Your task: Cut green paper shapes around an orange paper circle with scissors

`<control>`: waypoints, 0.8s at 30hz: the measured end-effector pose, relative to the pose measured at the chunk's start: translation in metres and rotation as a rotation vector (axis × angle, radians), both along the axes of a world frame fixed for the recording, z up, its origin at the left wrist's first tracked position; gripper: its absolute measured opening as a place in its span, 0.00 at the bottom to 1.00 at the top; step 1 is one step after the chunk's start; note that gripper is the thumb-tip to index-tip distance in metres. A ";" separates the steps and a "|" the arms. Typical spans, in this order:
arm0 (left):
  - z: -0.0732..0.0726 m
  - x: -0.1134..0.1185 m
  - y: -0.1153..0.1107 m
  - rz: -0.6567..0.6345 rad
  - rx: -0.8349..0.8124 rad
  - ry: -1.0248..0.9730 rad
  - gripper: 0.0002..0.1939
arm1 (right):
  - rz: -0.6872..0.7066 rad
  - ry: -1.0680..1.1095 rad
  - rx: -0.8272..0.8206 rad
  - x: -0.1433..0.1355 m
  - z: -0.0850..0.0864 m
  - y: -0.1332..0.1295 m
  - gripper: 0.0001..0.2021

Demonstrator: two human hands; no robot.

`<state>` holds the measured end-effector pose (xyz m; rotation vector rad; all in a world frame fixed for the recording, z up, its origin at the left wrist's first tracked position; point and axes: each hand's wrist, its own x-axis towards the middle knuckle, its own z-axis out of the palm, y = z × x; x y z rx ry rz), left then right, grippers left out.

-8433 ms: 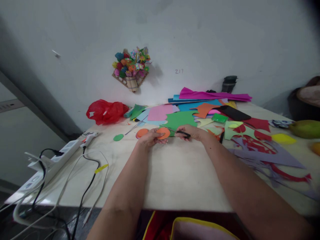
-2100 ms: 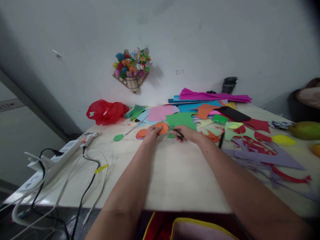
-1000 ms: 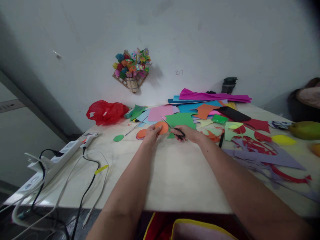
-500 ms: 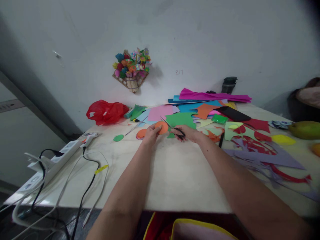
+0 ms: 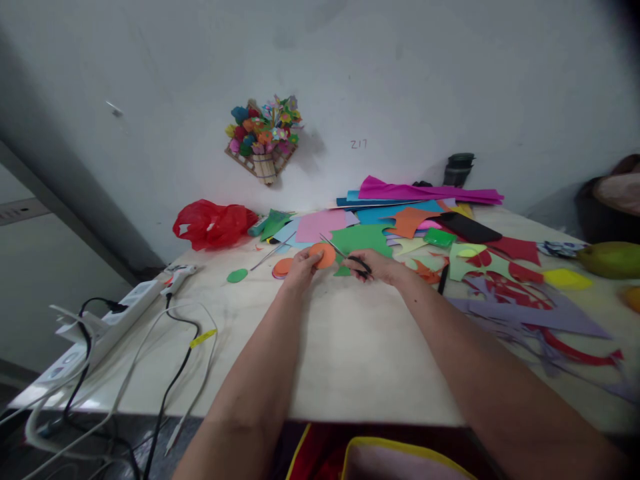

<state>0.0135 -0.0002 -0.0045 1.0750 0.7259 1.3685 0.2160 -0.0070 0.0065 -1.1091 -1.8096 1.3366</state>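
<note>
Between the thumb and fingers of my left hand (image 5: 301,267) is an orange paper circle (image 5: 325,255), held above the table. My right hand (image 5: 371,265) is closed around the black handles of a pair of scissors (image 5: 359,267). The blades slant up and left, by the circle's right edge; I cannot tell whether they touch it. Under and beside my left hand lie more orange paper circles (image 5: 283,266), stacked on a purplish one. A green paper circle (image 5: 237,275) rests further left. Behind the scissors is a cut sheet of green paper (image 5: 367,239).
Coloured paper scraps (image 5: 520,287) cover the table's right side, near a black phone (image 5: 470,227). A red plastic bag (image 5: 214,223) sits back left. A power strip (image 5: 110,327) with trailing cables runs along the left edge. A dark cup (image 5: 458,170) stands by the wall.
Hardly anything differs. Both hands keep their places with the orange circle and the scissors, and the blades have shifted very slightly.
</note>
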 end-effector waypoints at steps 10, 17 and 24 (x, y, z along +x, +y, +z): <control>0.000 -0.004 0.001 -0.047 -0.023 0.002 0.17 | -0.006 0.000 -0.023 0.001 0.005 -0.002 0.13; 0.000 -0.005 0.002 -0.062 -0.027 0.008 0.14 | 0.023 0.013 -0.025 0.005 0.005 -0.001 0.15; -0.003 -0.005 0.003 -0.094 -0.016 0.035 0.16 | 0.031 0.031 -0.056 0.005 0.009 -0.006 0.16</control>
